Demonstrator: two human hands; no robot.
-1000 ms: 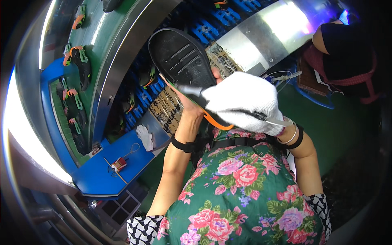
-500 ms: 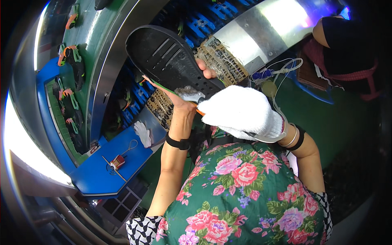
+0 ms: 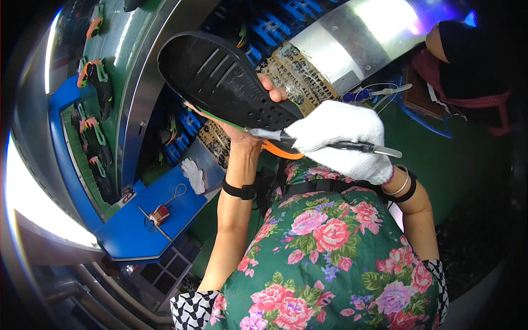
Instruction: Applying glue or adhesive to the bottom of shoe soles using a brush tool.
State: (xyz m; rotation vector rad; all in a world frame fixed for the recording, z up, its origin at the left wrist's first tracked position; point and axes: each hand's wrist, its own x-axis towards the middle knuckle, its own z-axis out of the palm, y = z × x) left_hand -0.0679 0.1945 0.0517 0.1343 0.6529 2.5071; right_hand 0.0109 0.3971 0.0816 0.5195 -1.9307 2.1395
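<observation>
My left hand (image 3: 236, 135), bare, grips a large black shoe sole (image 3: 212, 74) with slots at its wide end, small holes across its narrower end and a green and orange edge. Fingertips curl over its far right side, while the palm is mostly hidden beneath it. In a white knitted glove, my right hand (image 3: 344, 135) is closed around a brush (image 3: 267, 133) with a black handle. The brush head lies at the sole's near edge, beside my left palm; whether it touches the sole I cannot tell.
Behind the sole runs a metal-edged rack (image 3: 330, 47) with blue holders and brown tape. At left, black and orange shoe parts (image 3: 99, 82) lie on a green conveyor (image 3: 124, 49). A blue shelf (image 3: 129, 234) bears a white glove (image 3: 192, 175) and a small red item (image 3: 159, 214). Someone sits at upper right.
The brush has swung flatter across the sole's near edge, and its handle end now shows behind my right hand. The sole has shifted slightly left. A white cable at right has moved.
</observation>
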